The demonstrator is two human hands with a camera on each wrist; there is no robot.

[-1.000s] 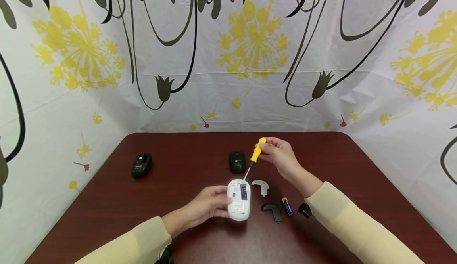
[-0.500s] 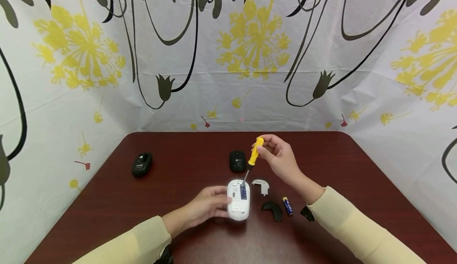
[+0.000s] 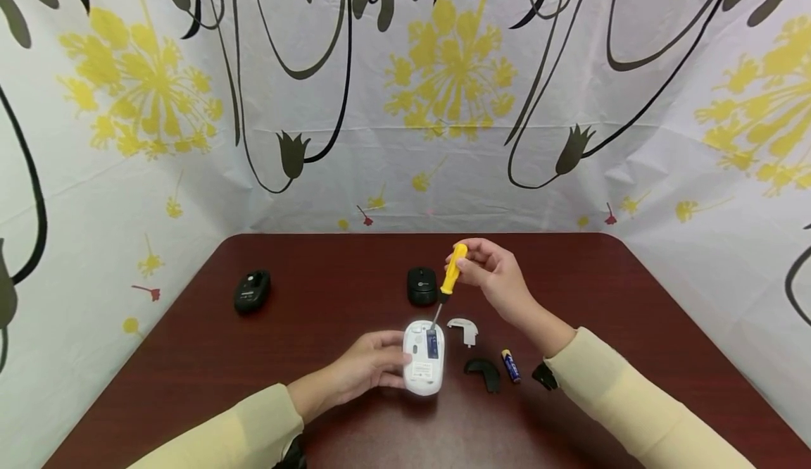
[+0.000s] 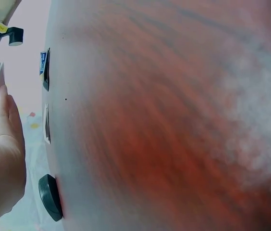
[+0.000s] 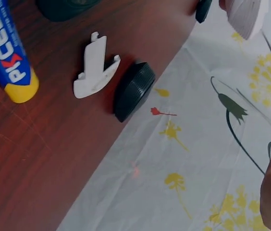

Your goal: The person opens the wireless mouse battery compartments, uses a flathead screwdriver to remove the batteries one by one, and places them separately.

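The left hand (image 3: 367, 362) grips a white, oval plastic mouse (image 3: 423, 360) at its left edge. The right hand (image 3: 497, 277) pinches a yellow-handled screwdriver (image 3: 453, 274), tip at the mouse's far end

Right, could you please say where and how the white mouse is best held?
I would grip the white mouse along its long left edge, coming from the left, as the left hand does. Its underside faces up and the screwdriver reaches its far end from the right, so that edge seems safest.
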